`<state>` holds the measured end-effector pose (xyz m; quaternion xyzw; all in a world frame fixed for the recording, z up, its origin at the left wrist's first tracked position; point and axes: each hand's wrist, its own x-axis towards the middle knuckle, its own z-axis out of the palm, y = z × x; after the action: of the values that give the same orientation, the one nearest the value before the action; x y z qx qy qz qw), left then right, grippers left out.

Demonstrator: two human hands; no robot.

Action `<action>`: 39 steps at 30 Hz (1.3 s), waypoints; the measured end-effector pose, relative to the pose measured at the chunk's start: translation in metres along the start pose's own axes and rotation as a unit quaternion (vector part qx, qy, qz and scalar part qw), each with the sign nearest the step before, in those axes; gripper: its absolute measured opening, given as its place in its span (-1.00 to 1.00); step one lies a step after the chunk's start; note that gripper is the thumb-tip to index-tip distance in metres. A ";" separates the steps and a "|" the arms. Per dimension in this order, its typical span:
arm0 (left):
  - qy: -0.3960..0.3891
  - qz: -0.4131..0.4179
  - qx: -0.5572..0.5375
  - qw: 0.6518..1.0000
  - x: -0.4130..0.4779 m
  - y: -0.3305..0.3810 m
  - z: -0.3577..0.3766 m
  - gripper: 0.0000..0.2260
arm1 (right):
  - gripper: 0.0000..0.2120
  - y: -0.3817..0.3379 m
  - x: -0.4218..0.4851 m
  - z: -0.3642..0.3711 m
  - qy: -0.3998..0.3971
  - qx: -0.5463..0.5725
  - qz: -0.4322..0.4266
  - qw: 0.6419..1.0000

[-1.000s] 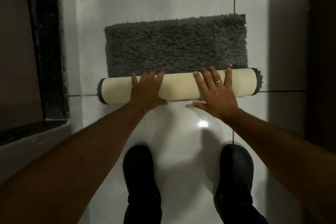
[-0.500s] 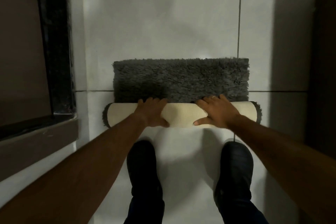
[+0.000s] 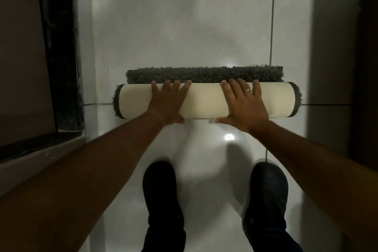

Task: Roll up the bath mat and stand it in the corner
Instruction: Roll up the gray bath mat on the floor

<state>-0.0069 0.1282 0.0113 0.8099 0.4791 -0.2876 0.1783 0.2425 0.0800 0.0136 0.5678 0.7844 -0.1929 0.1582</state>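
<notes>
Grey shaggy bath mat with cream ribbed backing (image 3: 205,101) nearly fully rolled, lying crosswise on glossy pale floor tiles (image 3: 184,26); narrow pile strip left flat beyond roll. Likely soft, light, springy: may unroll if released. Left hand (image 3: 168,102), right hand (image 3: 243,106) flat, fingers spread, pressing roll top. Best grasped around middle. Dark shoes (image 3: 160,190) below.

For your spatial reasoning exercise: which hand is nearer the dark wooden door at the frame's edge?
Right. The right hand presses the bath mat roll's end toward the dark door; the left hand lies farther away, left of centre.
</notes>
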 end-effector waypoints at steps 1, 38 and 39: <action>0.003 0.007 -0.003 1.000 0.002 -0.002 -0.003 0.07 | 0.11 0.001 0.005 -0.003 -0.003 -0.008 0.002 1.000; -0.132 0.045 -0.089 0.986 0.007 -0.009 -0.021 0.01 | 0.19 0.026 0.028 -0.014 -0.138 0.118 -0.074 0.980; -0.106 0.047 -0.078 0.990 0.002 -0.006 -0.019 -0.06 | 0.21 0.022 0.027 -0.016 -0.131 0.120 -0.073 0.981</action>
<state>-0.0058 0.1431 0.0250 0.7804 0.4395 -0.3247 0.3039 0.2546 0.1160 0.0124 0.4934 0.7676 -0.3695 0.1758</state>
